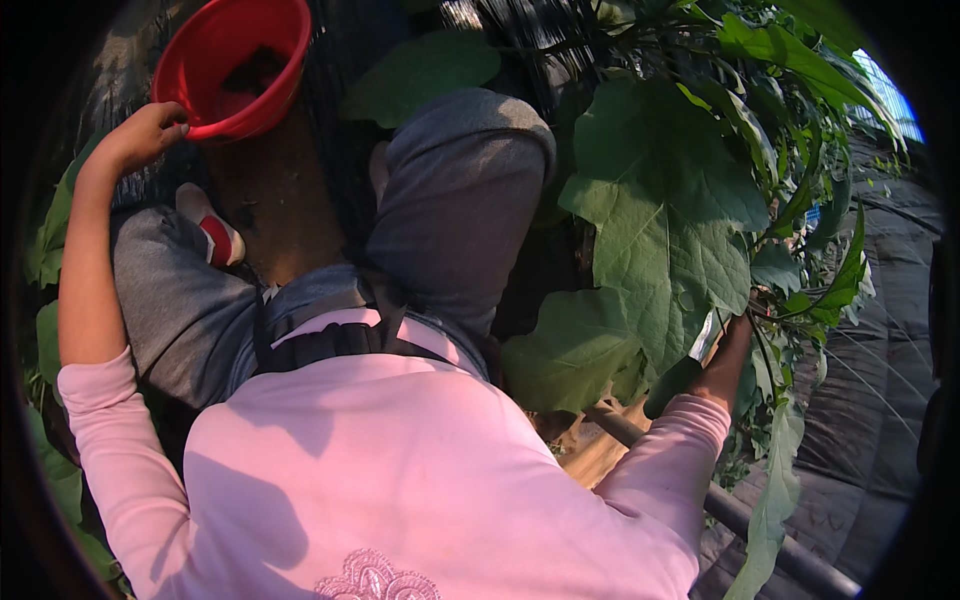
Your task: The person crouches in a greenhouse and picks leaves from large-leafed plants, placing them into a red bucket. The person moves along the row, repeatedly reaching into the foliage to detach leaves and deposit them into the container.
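Observation:
My left hand grips the near rim of a red plastic basin at the upper left. Inside the basin lies a dark thing, too shaded to tell what it is. On the other side, my right forearm reaches in among the big lobed leaves of a plant that looks like eggplant. Leaves and stems hide my right hand, so whatever it holds or touches is out of sight.
Bare soil forms a narrow path between my bent legs, bordered by black plastic film. Below my right arm runs a metal pipe. Dark quilted sheeting lies at the right. More leaves edge the left side.

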The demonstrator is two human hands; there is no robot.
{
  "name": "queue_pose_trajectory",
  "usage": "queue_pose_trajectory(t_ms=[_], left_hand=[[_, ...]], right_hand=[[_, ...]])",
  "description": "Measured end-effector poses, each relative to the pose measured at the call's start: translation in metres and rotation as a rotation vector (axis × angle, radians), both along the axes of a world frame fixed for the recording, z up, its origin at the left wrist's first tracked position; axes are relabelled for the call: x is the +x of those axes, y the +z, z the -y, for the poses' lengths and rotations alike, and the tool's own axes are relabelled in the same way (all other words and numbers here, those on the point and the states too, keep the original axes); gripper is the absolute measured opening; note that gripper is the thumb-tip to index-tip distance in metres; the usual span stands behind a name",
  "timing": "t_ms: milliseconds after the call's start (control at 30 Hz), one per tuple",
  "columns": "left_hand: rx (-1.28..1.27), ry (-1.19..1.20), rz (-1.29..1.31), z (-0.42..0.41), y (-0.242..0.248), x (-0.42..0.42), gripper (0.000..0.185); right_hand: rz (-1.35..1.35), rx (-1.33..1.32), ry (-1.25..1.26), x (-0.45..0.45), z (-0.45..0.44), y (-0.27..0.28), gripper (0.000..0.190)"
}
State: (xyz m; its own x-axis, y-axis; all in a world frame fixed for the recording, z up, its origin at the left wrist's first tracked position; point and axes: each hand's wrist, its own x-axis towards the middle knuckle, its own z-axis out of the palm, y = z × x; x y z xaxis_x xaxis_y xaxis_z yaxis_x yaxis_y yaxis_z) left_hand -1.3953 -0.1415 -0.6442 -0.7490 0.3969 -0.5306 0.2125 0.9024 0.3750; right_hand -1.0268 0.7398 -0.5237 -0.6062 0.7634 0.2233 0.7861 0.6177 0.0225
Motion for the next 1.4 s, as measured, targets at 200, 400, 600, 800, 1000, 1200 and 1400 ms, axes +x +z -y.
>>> queue_pose_trajectory(t_ms=[200,400,600,800,1000,1200,1400], left_hand=[[0.024,-0.015,-0.012,-0.005,0.013,0.005,0.03],[0.049,-0.07,-0.052,0.016,0.001,0.005,0.029],[0.11,-0.06,-0.113,0.015,0.002,0.005,0.029],[0.095,-0.13,-0.13,0.016,-0.003,0.004,0.03],[0.044,-0.086,-0.106,0.015,0.006,0.012,0.034],[-0.008,0.016,-0.028,0.028,0.009,0.029,0.034],[-0.011,0.089,-0.062,0.036,0.029,0.037,0.031]], right_hand=[[0.031,0.034,-0.013,0.022,0.004,0.009,0.037],[0.067,0.107,-0.105,0.038,0.007,0.066,0.033],[-0.076,-0.054,-0.292,0.058,0.119,0.103,0.026],[-1.139,-2.188,-0.025,0.011,0.362,0.042,0.021],[-0.029,-1.495,0.709,-0.097,0.539,0.023,0.014],[-0.282,-1.599,0.888,-0.271,0.627,-0.009,0.04],[-0.131,-1.038,1.059,-0.364,0.61,-0.074,0.077]])
